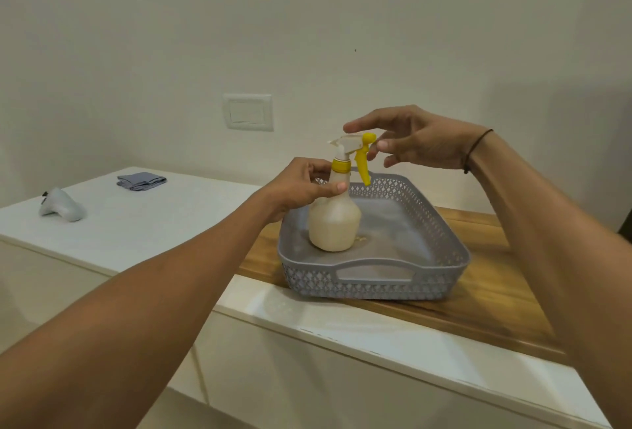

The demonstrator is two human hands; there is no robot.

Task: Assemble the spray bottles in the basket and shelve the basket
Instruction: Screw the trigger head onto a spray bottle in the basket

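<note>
The left hand [301, 186] covers the back and left side of the spray bottle [334, 220] at its shoulder, so how many fingers wrap behind cannot be told. The bottle hides part of the basket [444, 240] floor and far-left wall. Whether the right hand [417, 141] touches the trigger head [355, 145] is unclear; its fingertips sit just beside it. The small grey object [61, 206] near the left edge of the white counter [143, 223] is too blurred to name. Both arms run out of the bottom picture edge.
</note>
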